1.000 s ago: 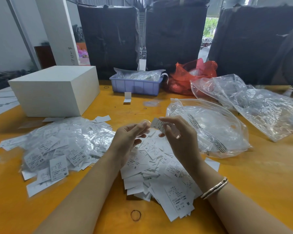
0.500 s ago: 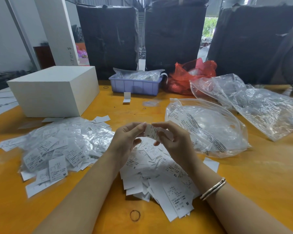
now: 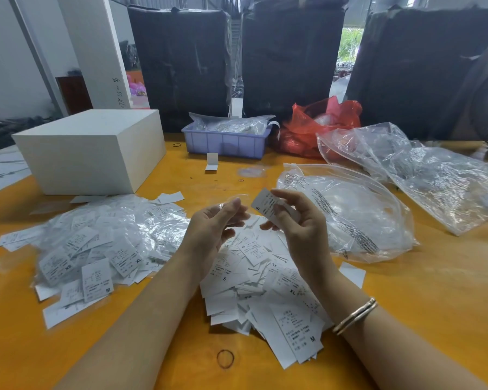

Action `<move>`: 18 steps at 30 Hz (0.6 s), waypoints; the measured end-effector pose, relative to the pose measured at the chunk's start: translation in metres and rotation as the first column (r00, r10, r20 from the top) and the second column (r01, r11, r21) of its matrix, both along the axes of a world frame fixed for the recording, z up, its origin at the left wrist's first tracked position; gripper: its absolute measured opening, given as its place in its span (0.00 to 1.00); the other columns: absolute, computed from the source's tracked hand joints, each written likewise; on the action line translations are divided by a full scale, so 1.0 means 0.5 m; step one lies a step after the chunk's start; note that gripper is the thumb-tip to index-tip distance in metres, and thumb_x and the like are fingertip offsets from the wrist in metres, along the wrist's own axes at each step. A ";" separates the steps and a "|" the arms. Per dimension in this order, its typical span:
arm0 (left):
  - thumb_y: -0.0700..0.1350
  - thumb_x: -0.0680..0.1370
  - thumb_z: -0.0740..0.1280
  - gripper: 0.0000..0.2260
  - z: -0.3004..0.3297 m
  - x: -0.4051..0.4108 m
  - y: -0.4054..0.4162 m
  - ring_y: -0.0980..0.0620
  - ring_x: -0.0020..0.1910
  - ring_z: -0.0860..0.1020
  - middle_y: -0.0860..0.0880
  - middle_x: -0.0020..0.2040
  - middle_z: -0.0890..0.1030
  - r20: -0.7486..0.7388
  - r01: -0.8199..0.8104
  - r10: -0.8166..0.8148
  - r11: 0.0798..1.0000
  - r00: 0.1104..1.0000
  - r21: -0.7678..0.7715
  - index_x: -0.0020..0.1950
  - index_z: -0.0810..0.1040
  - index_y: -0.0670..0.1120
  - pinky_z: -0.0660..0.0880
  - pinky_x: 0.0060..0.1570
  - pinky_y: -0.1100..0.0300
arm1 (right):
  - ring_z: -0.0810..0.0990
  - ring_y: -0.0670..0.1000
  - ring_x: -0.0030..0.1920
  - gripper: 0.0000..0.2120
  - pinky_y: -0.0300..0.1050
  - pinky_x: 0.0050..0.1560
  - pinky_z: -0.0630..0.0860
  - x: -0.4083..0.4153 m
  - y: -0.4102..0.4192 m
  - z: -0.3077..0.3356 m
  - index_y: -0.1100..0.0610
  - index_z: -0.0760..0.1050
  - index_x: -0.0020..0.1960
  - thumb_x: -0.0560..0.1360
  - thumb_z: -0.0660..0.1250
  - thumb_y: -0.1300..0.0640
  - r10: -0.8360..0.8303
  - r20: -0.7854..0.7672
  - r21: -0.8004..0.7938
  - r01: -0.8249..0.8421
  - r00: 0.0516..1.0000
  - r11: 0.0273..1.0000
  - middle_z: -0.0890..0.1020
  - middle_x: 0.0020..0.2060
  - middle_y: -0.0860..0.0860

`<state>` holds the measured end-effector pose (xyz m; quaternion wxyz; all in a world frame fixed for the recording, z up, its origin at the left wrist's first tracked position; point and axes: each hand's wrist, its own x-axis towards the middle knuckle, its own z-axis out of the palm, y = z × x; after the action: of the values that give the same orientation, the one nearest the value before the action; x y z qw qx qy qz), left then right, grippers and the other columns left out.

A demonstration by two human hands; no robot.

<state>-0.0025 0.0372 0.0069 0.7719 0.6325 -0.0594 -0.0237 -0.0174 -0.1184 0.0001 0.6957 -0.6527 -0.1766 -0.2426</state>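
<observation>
- right grip (image 3: 299, 229): thumb and fingers clamped on white label (image 3: 265, 205) marked S
- left grip (image 3: 217, 223): fingers pinching clear sleeve (image 3: 234, 202), just left of right grip
- label pile (image 3: 251, 277) on surface (image 3: 434, 291), beneath both grips

I work from one view only, the camera worn on the person's head. It sits above the near edge of the orange table (image 3: 434, 299) and faces forward and down, so both forearms run in from the bottom corners and meet mid-frame. The left hand (image 3: 212, 229), holding a clear sleeve (image 3: 237, 211), and the right hand (image 3: 302, 232), pinching a label (image 3: 265, 205), lie close under the lens, with the pile of labels (image 3: 251, 271) just below them. The wide angle also takes in the white box (image 3: 90, 153) at left and the black bales (image 3: 181, 66) along the far side.
</observation>
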 end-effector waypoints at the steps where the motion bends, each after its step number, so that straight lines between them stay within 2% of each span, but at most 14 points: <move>1: 0.57 0.64 0.70 0.11 0.000 0.000 0.000 0.60 0.36 0.80 0.52 0.37 0.84 -0.001 0.003 -0.003 1.000 1.000 0.004 0.33 0.84 0.50 0.70 0.45 0.58 | 0.82 0.49 0.37 0.12 0.37 0.36 0.78 -0.001 0.001 0.000 0.56 0.76 0.52 0.76 0.62 0.70 -0.006 0.014 -0.028 0.006 1.000 1.000 0.80 0.45 0.54; 5: 0.56 0.65 0.69 0.10 0.000 -0.002 -0.003 0.60 0.37 0.80 0.52 0.38 0.84 -0.008 0.013 -0.013 1.000 1.000 0.017 0.33 0.84 0.52 0.70 0.46 0.57 | 0.83 0.52 0.40 0.11 0.35 0.37 0.77 -0.002 0.004 -0.004 0.57 0.76 0.53 0.75 0.63 0.70 -0.102 0.115 -0.138 0.118 0.988 0.983 0.80 0.46 0.56; 11: 0.56 0.66 0.69 0.10 0.000 -0.002 -0.003 0.60 0.37 0.81 0.51 0.40 0.85 -0.013 0.012 -0.012 1.000 1.000 0.024 0.37 0.85 0.52 0.70 0.46 0.58 | 0.83 0.48 0.42 0.11 0.34 0.37 0.78 0.004 0.004 -0.006 0.56 0.76 0.53 0.75 0.64 0.68 -0.201 0.172 -0.150 0.227 0.964 0.962 0.80 0.46 0.54; 14: 0.55 0.64 0.70 0.09 0.001 -0.004 -0.003 0.58 0.40 0.80 0.51 0.40 0.85 -0.018 0.013 -0.013 1.000 1.000 0.019 0.37 0.86 0.52 0.70 0.46 0.58 | 0.83 0.46 0.38 0.11 0.39 0.36 0.79 0.003 0.005 -0.010 0.56 0.76 0.53 0.75 0.65 0.69 -0.195 0.199 -0.202 0.235 0.960 0.951 0.80 0.45 0.55; 18: 0.54 0.65 0.71 0.07 0.001 -0.002 -0.001 0.60 0.39 0.80 0.52 0.40 0.84 -0.005 -0.008 0.008 0.999 1.000 0.041 0.38 0.85 0.54 0.69 0.46 0.58 | 0.83 0.45 0.38 0.12 0.38 0.36 0.80 0.001 0.010 -0.008 0.57 0.76 0.53 0.75 0.64 0.70 -0.112 0.176 -0.193 0.146 0.978 0.970 0.80 0.44 0.54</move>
<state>-0.0034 0.0365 0.0075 0.7592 0.6482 -0.0543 -0.0236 -0.0171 -0.1136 -0.0040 0.5906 -0.7088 -0.2144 -0.3207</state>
